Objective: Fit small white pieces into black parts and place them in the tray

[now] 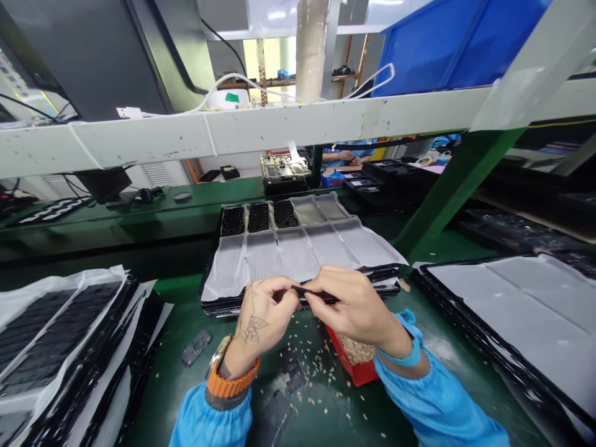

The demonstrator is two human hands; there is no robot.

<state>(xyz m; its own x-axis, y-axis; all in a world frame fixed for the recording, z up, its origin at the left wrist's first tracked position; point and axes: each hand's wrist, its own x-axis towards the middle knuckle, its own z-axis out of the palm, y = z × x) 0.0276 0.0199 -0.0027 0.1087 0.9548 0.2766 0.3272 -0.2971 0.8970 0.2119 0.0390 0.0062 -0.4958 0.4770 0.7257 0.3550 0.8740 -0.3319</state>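
A small dark flat part (302,290) is pinched between my two hands, in front of the middle tray stack. My left hand (266,315) grips its left end with thumb and forefinger. At its right end, the fingers of my right hand (348,303) are closed on it. Under my right hand sits a red bin (357,372) of small tan pieces, partly hidden. Loose black parts (196,347) lie on the green table (177,388), and many tan bits are scattered between my forearms. The middle tray stack (298,251) carries white liner and several black parts in its back row.
Stacked trays with black parts (56,335) stand at the left, and more lined trays (521,310) at the right. A white shelf beam (279,133) crosses above. Behind it, another person's hands (349,156) show. A green post (460,186) slants at right.
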